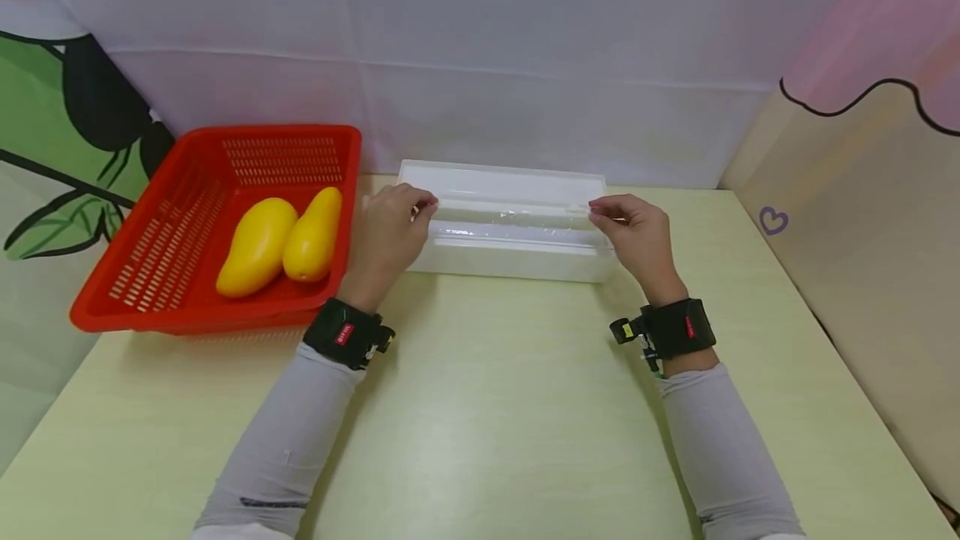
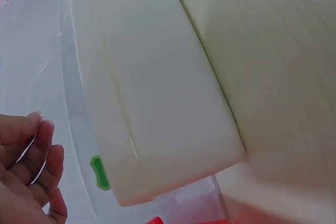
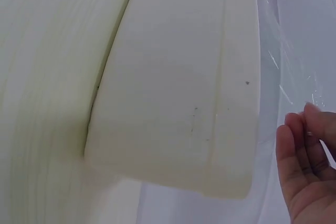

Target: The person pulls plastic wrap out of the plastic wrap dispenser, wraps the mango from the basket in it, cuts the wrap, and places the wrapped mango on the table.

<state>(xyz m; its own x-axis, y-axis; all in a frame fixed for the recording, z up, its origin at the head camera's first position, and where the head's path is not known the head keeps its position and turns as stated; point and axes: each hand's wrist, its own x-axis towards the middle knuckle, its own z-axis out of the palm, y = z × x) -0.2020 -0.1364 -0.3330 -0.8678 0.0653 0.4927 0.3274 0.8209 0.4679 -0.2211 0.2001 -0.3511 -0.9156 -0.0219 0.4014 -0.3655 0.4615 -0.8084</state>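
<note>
1. Left grip: the left hand [image 1: 392, 227] is pinching a clear film [image 1: 517, 217] between thumb and fingertip, near the left end of the white box [image 1: 510, 263].
2. Right grip: the right hand [image 1: 636, 232] is pinching the same film near the right end of the box. Both wrist views are showing thumb and finger meeting.
3. Film position: the film is spanning the gap between the hands, above the box opening; its glints are marking it. Its full outline is not showing.
4. Step in hand (judged): the hands are apparently holding a film edge by its two ends. The next move probably calls for an even, level pull toward the person, with both pinches kept and the film spread flat.
5. Box: its lid [image 1: 502, 179] is standing open at the rear, close to the fabric backdrop [image 1: 570, 123]. Little room is showing behind it.
6. Left side: the red basket [image 1: 168, 322], holding two yellow mangoes [image 1: 258, 244], is sitting beside the left wrist; contact cannot be told. Its rim is limiting leftward travel.
7. Front and right: the table [image 1: 517, 407] is offering open room between the forearms, and a narrower strip is lying right of the right hand.
</note>
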